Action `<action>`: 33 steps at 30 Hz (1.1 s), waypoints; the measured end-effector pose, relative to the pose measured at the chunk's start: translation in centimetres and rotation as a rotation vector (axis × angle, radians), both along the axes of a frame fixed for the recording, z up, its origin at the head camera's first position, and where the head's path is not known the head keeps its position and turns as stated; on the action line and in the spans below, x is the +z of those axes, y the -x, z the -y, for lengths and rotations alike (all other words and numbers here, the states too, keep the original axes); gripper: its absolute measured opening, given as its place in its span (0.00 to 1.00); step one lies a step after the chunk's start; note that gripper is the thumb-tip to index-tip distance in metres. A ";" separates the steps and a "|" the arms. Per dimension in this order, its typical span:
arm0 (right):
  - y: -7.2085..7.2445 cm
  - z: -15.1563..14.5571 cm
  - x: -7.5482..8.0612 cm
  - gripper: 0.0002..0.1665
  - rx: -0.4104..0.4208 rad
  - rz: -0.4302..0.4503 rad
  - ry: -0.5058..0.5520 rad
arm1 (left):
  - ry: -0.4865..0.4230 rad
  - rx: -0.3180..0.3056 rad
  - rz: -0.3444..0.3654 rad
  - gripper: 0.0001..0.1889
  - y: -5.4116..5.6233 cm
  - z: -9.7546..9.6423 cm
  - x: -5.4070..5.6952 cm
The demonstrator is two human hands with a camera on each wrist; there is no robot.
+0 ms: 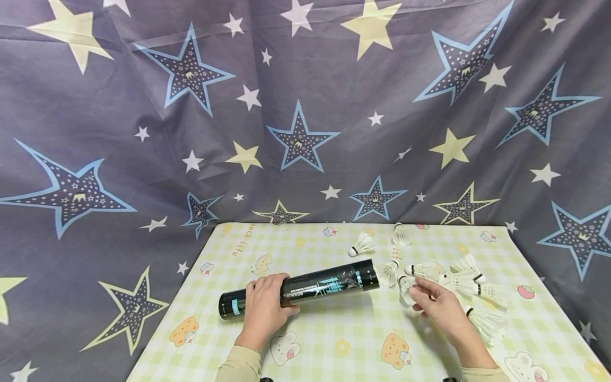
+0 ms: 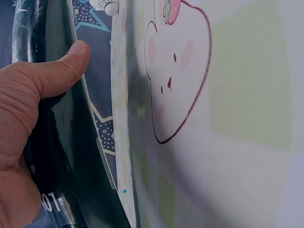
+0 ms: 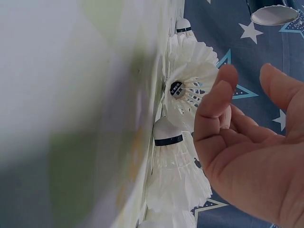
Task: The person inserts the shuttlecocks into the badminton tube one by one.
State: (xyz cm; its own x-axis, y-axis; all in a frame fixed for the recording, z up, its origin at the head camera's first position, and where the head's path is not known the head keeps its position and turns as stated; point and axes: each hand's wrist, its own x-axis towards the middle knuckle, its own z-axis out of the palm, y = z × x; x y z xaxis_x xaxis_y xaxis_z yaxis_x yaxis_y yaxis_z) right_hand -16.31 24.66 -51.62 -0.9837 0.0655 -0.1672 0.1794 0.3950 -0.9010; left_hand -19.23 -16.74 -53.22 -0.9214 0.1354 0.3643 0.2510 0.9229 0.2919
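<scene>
My left hand [image 1: 267, 305] grips a long black shuttlecock tube [image 1: 329, 284] near its left part, the tube slanting up to the right. In the left wrist view, the thumb [image 2: 66, 66] lies along the tube's dark side. My right hand [image 1: 439, 307] is beside the loose shuttlecocks, thumb and forefinger apart with nothing between them. One white feather shuttlecock [image 1: 406, 289] lies right at its fingertips; in the right wrist view its feathered skirt [image 3: 202, 71] faces the camera. Another shuttlecock [image 1: 387, 273] lies against the tube's right end.
Several more shuttlecocks [image 1: 460, 282] lie in a cluster to the right, one [image 1: 484, 323] beside my right wrist. Two others, a near one [image 1: 364, 244] and a far one [image 1: 401, 235], lie toward the back of the checked tablecloth [image 1: 343, 329]. A star-patterned curtain [image 1: 296, 69] hangs behind.
</scene>
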 end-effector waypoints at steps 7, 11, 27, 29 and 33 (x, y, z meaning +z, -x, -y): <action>0.1 0.1 -0.1 0.40 -0.033 -0.014 -0.020 | -0.003 0.003 0.004 0.47 -0.1 0.0 0.0; 0.3 0.1 -0.4 0.39 -0.037 -0.031 0.011 | -0.001 0.003 0.003 0.47 -0.1 0.1 0.0; 0.2 1.0 -0.5 0.37 -0.033 -0.030 0.013 | 0.008 -0.001 0.007 0.47 -0.1 0.3 -0.2; 0.1 1.0 -0.3 0.37 -0.036 -0.037 -0.005 | 0.012 0.000 0.008 0.47 0.0 0.4 -0.2; -0.1 1.1 0.1 0.36 -0.055 -0.059 -0.028 | 0.020 0.000 0.008 0.47 0.0 0.4 -0.2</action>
